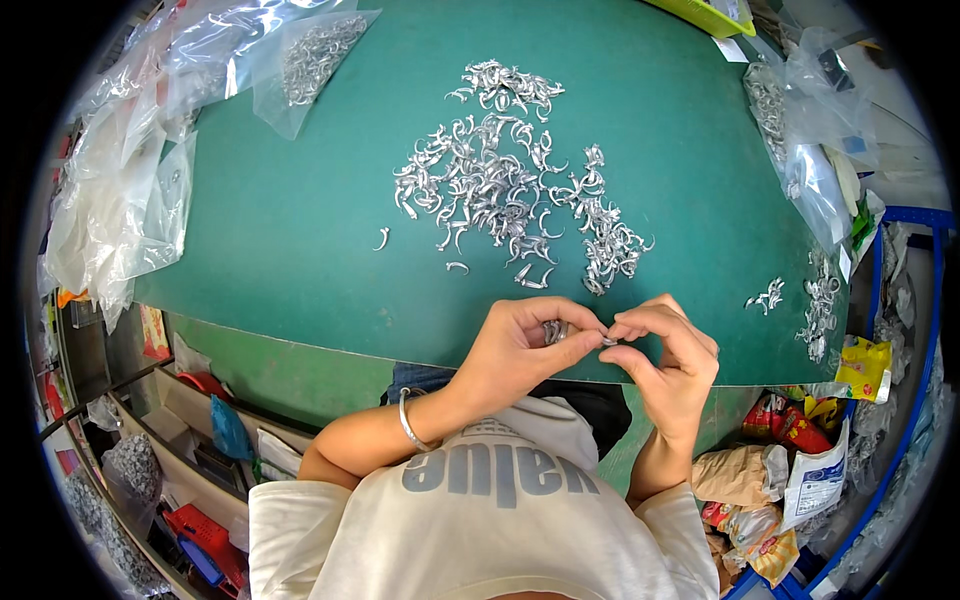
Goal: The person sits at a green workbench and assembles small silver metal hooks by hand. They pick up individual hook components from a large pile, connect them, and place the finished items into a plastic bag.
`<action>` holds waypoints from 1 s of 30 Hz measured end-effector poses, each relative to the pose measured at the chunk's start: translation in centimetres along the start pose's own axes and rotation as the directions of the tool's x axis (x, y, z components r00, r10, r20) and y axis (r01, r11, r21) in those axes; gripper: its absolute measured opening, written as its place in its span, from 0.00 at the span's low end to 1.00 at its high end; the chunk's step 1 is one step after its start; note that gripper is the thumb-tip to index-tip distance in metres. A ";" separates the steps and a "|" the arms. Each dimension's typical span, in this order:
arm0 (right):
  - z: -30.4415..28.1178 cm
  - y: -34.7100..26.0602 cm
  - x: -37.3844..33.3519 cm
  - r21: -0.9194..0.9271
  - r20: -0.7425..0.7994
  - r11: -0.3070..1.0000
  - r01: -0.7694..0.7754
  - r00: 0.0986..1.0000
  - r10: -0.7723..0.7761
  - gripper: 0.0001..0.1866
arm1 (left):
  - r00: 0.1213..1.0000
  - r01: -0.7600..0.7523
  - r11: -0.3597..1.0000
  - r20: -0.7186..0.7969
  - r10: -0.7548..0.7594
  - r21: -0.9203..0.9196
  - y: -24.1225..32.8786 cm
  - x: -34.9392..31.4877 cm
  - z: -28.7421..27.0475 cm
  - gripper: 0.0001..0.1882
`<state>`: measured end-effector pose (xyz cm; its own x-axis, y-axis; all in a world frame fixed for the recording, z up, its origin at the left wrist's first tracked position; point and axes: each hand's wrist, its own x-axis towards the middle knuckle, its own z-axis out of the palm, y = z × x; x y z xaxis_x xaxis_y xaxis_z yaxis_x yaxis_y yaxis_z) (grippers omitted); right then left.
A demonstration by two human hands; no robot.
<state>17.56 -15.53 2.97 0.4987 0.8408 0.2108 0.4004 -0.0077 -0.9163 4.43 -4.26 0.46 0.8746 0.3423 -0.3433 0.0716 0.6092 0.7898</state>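
Near the front edge of the green table (pixel 300 270) my two hands meet. My left hand (pixel 525 345) pinches a small silvery curved metal piece (pixel 608 341) between thumb and forefinger, and more such pieces (pixel 553 331) rest in its curled palm. My right hand (pixel 668 350) has thumb and fingertips at the same small piece, from the right. Beyond them lies a large loose pile of hook-shaped silvery metal pieces (pixel 490 185). A smaller heap (pixel 612 245) adjoins it on the right, and another heap (pixel 505 85) lies farther back. Single pieces (pixel 457 266) are scattered on the near side.
Clear plastic bags (pixel 130 200) drape over the table's left end; one bag of metal pieces (pixel 320 60) lies at the back left. More bags (pixel 815 150) and a small heap (pixel 820 310) line the right side. A yellow-green tray (pixel 710 15) sits far right. Packages (pixel 790 430) crowd a blue-framed rack.
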 end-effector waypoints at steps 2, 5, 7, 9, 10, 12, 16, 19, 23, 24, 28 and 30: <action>0.0 0.0 -0.4 0.104 -0.020 0.992 -0.074 0.997 0.077 0.15 | 0.996 0.089 0.996 -0.014 -0.089 -0.009 0.7 -0.2 0.0 0.07; 0.0 0.1 -0.6 0.193 -0.027 0.975 -0.107 0.993 0.114 0.15 | 0.997 0.069 0.974 0.038 -0.062 -0.215 -0.2 0.0 0.0 0.07; 0.0 0.1 -0.7 0.218 -0.021 0.970 -0.112 0.993 0.120 0.14 | 0.995 0.089 0.962 0.067 -0.074 -0.258 0.1 0.0 0.2 0.07; 0.0 0.1 -0.9 0.323 -0.003 0.928 -0.186 0.980 0.197 0.14 | 0.985 0.159 0.922 0.121 -0.124 -0.352 0.0 0.0 0.1 0.07; 0.1 0.2 -1.0 0.374 0.010 0.901 -0.221 0.972 0.234 0.13 | 0.973 0.220 0.881 0.163 -0.165 -0.419 -0.2 0.1 0.0 0.08; 0.3 0.3 -1.0 0.417 0.034 0.867 -0.273 0.958 0.285 0.12 | 0.951 0.300 0.816 0.222 -0.216 -0.494 -0.3 0.3 -0.2 0.08; -0.2 1.1 -0.5 0.355 0.013 0.886 -0.297 0.950 0.313 0.08 | 0.950 0.311 0.782 0.203 -0.238 -0.540 -0.1 0.4 -0.2 0.06; -0.8 3.8 0.5 -0.073 -0.237 0.967 -0.243 0.946 0.220 0.07 | 0.966 0.249 0.835 0.186 -0.178 -0.491 -0.2 0.4 0.0 0.05; -0.5 5.0 2.2 -0.473 -0.204 0.873 -0.122 0.979 0.026 0.08 | 0.974 0.207 0.897 0.172 -0.150 -0.390 -0.5 0.2 -0.1 0.05; -0.4 5.4 2.4 -0.574 -0.143 0.817 -0.046 0.989 -0.045 0.08 | 0.972 0.209 0.901 0.180 -0.149 -0.381 -0.7 0.2 -0.2 0.06; -1.0 5.4 2.4 -0.690 -0.068 0.724 0.007 0.995 -0.075 0.08 | 0.965 0.229 0.898 0.210 -0.158 -0.376 -1.2 0.2 -1.0 0.10; -1.0 5.4 1.7 -0.368 -0.210 0.912 -0.183 0.971 0.110 0.07 | 0.973 0.206 0.908 0.175 -0.150 -0.364 -1.1 0.2 -1.0 0.10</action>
<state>21.31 -14.70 -1.24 0.6901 0.7020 0.1761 0.5570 -0.3599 -0.7485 4.06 -4.21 -0.99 0.9243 0.1159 -0.3637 0.0708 0.8842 0.4618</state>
